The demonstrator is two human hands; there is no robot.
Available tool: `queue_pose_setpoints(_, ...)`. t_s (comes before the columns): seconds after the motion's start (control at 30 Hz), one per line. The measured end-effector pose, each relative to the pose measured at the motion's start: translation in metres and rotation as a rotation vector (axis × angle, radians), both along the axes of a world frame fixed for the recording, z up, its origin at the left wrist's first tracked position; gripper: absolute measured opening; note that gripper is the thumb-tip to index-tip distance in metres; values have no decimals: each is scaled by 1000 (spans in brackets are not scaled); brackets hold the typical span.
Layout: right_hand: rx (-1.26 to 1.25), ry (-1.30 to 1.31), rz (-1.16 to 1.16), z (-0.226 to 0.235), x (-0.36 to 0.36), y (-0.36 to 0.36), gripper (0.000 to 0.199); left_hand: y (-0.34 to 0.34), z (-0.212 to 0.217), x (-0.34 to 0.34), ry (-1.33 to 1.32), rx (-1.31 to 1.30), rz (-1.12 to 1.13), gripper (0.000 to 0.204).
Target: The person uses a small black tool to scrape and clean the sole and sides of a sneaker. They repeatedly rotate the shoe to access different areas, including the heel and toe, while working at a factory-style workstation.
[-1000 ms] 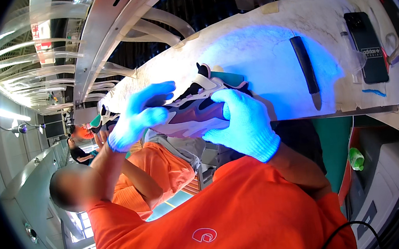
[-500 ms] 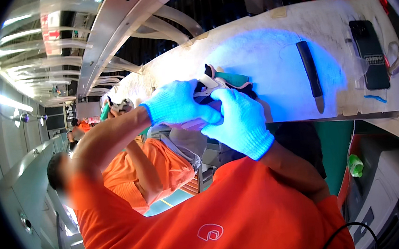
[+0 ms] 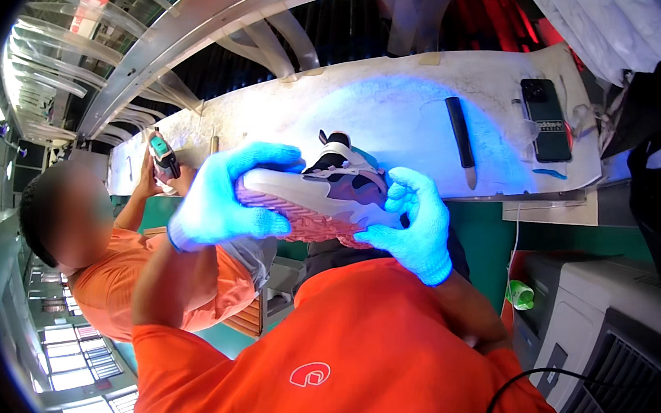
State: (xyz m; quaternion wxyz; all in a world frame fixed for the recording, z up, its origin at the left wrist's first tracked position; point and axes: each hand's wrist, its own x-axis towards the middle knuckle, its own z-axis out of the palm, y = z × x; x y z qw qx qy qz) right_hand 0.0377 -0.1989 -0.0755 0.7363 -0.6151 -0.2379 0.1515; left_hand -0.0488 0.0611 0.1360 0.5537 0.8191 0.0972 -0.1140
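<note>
A sneaker [image 3: 337, 194] with a ridged pink sole and a white, purple and black upper is held up at the near edge of the workbench, its sole tilted toward me. In a pale knitted glove, my left hand [image 3: 219, 196] is closed round one end, with the thumb under the sole. My right hand [image 3: 419, 230], gloved the same way, grips the other end, thumb against the sole and fingers curled at the side. A blue glow falls on both gloves and the shoe. Beyond the shoe, a teal part shows behind its collar.
On the pale-covered bench [image 3: 275, 113] lie a black-handled knife [image 3: 459, 132], a dark phone [image 3: 548, 128] and a small blue strip [image 3: 550, 174]. At the left, a person in orange [image 3: 164, 280] holds another shoe [image 3: 162, 154]. A grey machine [image 3: 614, 300] stands at lower right.
The sneaker has been turned, so its pink sole and side now show. My left hand has shifted left along it and my right hand has moved to its other end. The view has swung rightward.
</note>
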Motion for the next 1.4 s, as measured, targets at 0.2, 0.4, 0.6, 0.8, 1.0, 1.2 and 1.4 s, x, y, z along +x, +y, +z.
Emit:
queue_pose_setpoints(0.2,51,428,35,2,-1,-4,91,-19,-20,9,-129,125,193,93)
queue_pose_setpoints(0.4,262,566,-79,18,1,-9,86,-46,-116,-19,-321,-665,578,74)
queue_pose_setpoints(0.6,279,548,-24,3,-12,-19,82,-127,-165,-53,-46,-713,649,57)
queue_pose_setpoints(0.8,-14,54,-163,39,-17,-40,97,-122,-176,-48,-90,-534,600,59)
queue_pose_setpoints(1.0,-82,-239,125,125,29,-49,101,-88,-188,-50,-145,-375,341,58)
queue_pose_setpoints(1.2,-196,-444,322,144,-12,6,71,-63,-202,-63,-398,-274,265,66)
queue_pose_setpoints(1.4,-328,-720,346,143,-58,68,59,-42,-144,-95,-755,-389,402,49)
